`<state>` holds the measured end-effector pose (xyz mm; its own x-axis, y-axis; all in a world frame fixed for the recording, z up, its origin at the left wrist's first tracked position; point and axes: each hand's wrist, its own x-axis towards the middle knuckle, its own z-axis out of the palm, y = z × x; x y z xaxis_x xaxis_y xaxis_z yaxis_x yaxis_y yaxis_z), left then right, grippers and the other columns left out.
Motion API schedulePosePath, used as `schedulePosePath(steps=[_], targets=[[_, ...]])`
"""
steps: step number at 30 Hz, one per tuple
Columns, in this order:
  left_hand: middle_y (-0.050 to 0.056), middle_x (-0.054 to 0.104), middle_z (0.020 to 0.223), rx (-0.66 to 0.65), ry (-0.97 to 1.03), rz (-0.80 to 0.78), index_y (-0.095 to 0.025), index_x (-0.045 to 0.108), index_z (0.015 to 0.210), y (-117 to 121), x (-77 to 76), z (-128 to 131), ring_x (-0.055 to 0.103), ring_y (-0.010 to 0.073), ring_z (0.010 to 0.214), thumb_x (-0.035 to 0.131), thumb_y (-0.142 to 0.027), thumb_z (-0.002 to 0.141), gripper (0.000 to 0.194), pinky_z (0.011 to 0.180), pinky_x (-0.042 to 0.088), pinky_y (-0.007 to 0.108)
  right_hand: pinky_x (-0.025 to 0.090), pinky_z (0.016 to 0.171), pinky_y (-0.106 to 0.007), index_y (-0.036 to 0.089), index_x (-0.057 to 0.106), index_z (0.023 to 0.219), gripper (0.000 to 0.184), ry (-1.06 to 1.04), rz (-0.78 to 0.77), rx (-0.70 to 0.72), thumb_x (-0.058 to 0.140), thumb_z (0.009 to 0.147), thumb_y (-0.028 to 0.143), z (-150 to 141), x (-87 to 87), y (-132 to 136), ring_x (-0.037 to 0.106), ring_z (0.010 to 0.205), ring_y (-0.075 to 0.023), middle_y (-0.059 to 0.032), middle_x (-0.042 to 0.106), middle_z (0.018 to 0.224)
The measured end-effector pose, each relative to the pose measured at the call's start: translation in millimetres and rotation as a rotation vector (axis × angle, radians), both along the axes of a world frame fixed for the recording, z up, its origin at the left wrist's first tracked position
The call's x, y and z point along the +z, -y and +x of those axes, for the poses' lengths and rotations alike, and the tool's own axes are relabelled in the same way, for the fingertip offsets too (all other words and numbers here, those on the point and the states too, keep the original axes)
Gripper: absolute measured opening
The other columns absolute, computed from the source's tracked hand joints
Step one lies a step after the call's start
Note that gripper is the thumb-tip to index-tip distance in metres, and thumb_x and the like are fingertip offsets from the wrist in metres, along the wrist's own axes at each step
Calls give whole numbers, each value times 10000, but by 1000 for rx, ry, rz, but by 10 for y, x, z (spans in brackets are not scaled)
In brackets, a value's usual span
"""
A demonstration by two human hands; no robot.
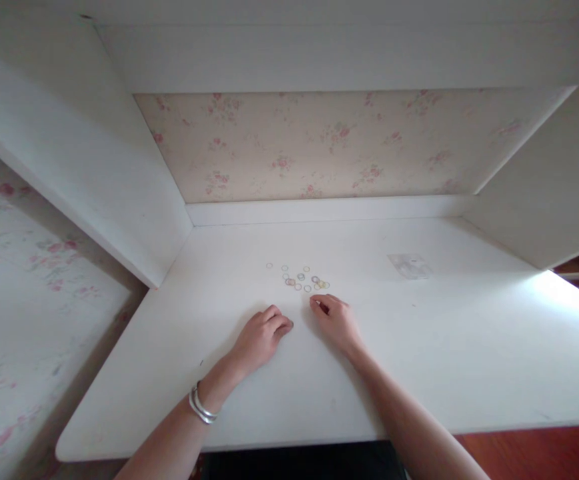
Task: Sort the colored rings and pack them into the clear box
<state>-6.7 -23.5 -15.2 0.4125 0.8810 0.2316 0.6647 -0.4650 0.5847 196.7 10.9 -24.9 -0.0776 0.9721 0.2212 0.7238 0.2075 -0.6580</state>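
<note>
Left hand (260,337) and right hand (337,321) curl, contents unclear, near 10-plus rings (321,285); 1 clear bag (410,267) lies rightward.

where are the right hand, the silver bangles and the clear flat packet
Right hand (338,323): head view, on the back of the hand
Silver bangles (199,408): head view, on the metal bands
Clear flat packet (410,267): head view, middle of its upper surface
</note>
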Motion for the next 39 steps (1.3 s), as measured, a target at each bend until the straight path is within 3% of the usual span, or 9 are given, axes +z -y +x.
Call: schedulePosePath(steps=[5,10,17,23,28,33,39], targets=[[41,590,880,0,-30,15,-216,654,927,13,18,-7,572,147,800,467,-280,906,199,778,462,284,375,748,-309,273,563,1201,343,278,66,89,443,880,280,-147,56,-98,588,829,-185,-65,654,932],[38,588,856,-15,-99,36,-226,665,929,15,19,-4,569,147,788,459,-271,910,211,776,452,285,347,746,-329,293,579,1175,311,377,109,91,413,912,299,-218,36,-144,552,870,-200,-84,600,952],[40,592,849,-4,-102,23,-220,666,902,18,9,20,567,147,780,437,-244,919,231,766,448,288,336,762,-310,238,643,954,252,312,81,126,396,931,278,-154,-39,-133,540,833,-157,-53,575,922],[44,593,855,-7,-110,31,-218,662,906,16,-12,18,576,153,801,425,-233,923,238,778,447,295,336,760,-307,214,637,917,244,295,91,149,395,934,246,-146,-64,-123,542,839,-157,-58,571,913],[35,582,877,-12,-36,13,-210,640,909,29,55,-2,571,144,811,442,-239,918,201,779,450,278,362,743,-284,212,635,924,224,135,134,241,416,930,255,-121,-34,3,535,815,-146,-44,560,868],[20,547,877,116,82,-16,-195,587,868,-1,70,-85,563,117,774,423,-222,922,175,728,458,242,360,766,-286,218,635,931,197,71,141,388,439,923,231,-144,29,186,533,823,-140,-38,563,878],[15,540,895,238,71,4,-208,568,902,-33,18,-122,560,120,761,432,-214,911,136,738,468,250,341,804,-307,236,637,962,202,107,110,462,439,926,221,-186,86,243,538,840,-142,-35,572,903]])
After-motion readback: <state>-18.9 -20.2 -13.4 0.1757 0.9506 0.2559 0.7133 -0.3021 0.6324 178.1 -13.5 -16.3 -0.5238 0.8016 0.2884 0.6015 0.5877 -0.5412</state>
